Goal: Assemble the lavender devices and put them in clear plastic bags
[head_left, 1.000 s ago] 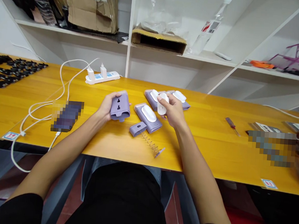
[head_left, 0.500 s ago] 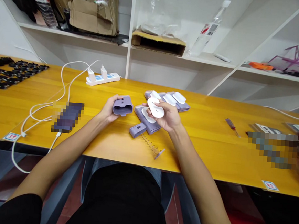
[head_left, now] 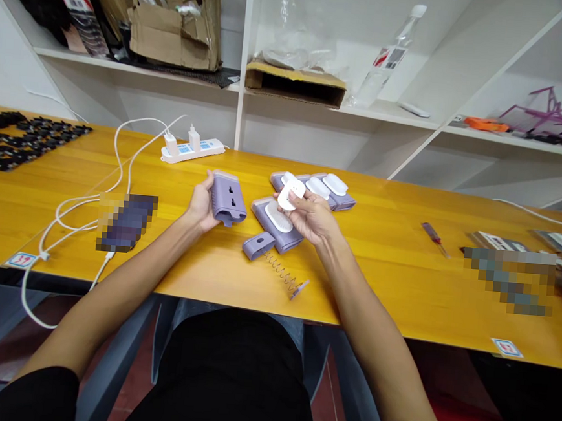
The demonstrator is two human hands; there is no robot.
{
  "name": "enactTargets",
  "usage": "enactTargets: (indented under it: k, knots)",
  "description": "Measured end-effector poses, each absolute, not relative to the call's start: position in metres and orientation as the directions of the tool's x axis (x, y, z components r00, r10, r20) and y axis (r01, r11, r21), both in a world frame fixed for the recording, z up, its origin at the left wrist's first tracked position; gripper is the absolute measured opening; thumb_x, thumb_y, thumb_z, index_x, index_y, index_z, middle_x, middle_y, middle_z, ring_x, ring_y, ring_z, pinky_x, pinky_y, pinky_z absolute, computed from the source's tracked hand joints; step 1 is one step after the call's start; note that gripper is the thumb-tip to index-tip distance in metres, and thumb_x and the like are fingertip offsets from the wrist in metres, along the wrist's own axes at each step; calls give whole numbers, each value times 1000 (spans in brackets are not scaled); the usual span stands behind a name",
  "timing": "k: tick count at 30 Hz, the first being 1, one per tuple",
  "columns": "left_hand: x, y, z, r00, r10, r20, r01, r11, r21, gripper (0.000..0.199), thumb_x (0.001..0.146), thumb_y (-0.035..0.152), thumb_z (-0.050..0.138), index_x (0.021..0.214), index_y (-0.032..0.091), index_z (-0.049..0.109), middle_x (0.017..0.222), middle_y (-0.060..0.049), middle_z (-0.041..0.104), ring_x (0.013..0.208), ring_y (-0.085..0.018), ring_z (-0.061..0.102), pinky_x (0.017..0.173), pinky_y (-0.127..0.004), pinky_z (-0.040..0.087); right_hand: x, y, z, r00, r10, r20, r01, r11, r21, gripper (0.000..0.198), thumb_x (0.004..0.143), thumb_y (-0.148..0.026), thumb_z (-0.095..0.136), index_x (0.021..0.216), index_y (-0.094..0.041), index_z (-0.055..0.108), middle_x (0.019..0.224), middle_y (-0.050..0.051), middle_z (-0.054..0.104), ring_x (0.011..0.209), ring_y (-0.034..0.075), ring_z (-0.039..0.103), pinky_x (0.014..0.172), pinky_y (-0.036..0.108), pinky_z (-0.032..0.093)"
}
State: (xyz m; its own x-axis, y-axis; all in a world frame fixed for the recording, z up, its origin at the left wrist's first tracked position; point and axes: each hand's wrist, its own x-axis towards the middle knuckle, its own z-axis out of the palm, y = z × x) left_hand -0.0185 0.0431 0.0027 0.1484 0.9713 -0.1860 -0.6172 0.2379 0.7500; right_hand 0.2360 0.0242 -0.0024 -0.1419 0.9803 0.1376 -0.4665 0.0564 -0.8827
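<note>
In my left hand [head_left: 200,205] is a purple plastic housing [head_left: 228,196], its face with two dark slots turned up toward me. My right hand [head_left: 315,218] pinches a white oval plate [head_left: 291,193] with small holes, held apart from the housing. Below it on the table lies another purple housing [head_left: 290,241] with a white oval pad [head_left: 278,217] on top. A small purple cap [head_left: 258,245] rests against that housing's near side. From the cap a coil spring [head_left: 281,269] stretches toward a thin flat end piece [head_left: 299,290].
Behind my right hand stand more purple housings [head_left: 344,204] with white pads. To the left are a phone [head_left: 129,221], a white cable [head_left: 62,209] and a power strip [head_left: 195,150]. A screwdriver [head_left: 433,234] lies right. Black parts [head_left: 24,138] cover the far left.
My left hand has tilted the housing, so its slotted face shows instead of its open end. My right hand has turned the white plate and drawn it slightly upward. The hand at far right has withdrawn.
</note>
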Motion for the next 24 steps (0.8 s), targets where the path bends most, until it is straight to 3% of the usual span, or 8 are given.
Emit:
enactTargets:
  k: [4, 9, 11, 14, 17, 24]
  knots:
    - [-16, 41, 4, 162, 972, -168, -618, 233, 751, 56, 104, 67, 57, 118, 15, 71, 101, -14, 78, 90, -28, 76, 85, -41, 64, 234, 21, 2, -113, 985, 129, -418, 71, -906, 59, 70, -26, 95, 119, -26, 62, 89, 1, 74, 90, 26, 79, 57, 32, 65]
    - [-12, 37, 4, 193, 969, -152, -611, 240, 754, 61, 104, 71, 55, 119, 15, 73, 103, -14, 79, 91, -27, 76, 85, -40, 63, 228, 11, 11, -96, 988, 120, -355, 79, -932, 70, 69, -24, 90, 131, -30, 60, 81, -2, 68, 71, 23, 74, 37, 24, 41]
    - [-12, 37, 4, 198, 969, -147, -606, 239, 758, 61, 104, 71, 54, 118, 15, 73, 102, -14, 78, 89, -26, 75, 83, -38, 63, 225, 8, 12, -106, 985, 133, -345, 89, -934, 77, 68, -20, 89, 137, -34, 58, 89, -1, 69, 71, 22, 73, 37, 22, 37]
    - [-12, 36, 4, 194, 971, -142, -599, 231, 767, 61, 105, 70, 53, 117, 14, 73, 100, -13, 78, 87, -26, 75, 82, -38, 63, 224, 4, 14, -128, 977, 171, -329, 120, -937, 86, 68, -17, 88, 144, -40, 54, 117, 3, 70, 76, 18, 71, 38, 19, 32]
    - [-12, 36, 4, 197, 970, -139, -599, 232, 766, 61, 104, 71, 54, 118, 15, 73, 101, -13, 79, 90, -27, 75, 83, -39, 63, 225, 2, 14, -161, 969, 188, -305, 133, -943, 88, 72, -21, 89, 148, -46, 52, 134, 4, 66, 81, 17, 67, 42, 20, 36]
    - [-11, 34, 5, 195, 971, -142, -615, 234, 753, 59, 105, 69, 54, 120, 16, 74, 100, -12, 79, 87, -25, 75, 83, -38, 64, 228, 1, 15, -220, 956, 196, -347, 111, -931, 85, 73, -19, 88, 147, -45, 54, 123, 2, 67, 82, 16, 65, 54, 28, 55]
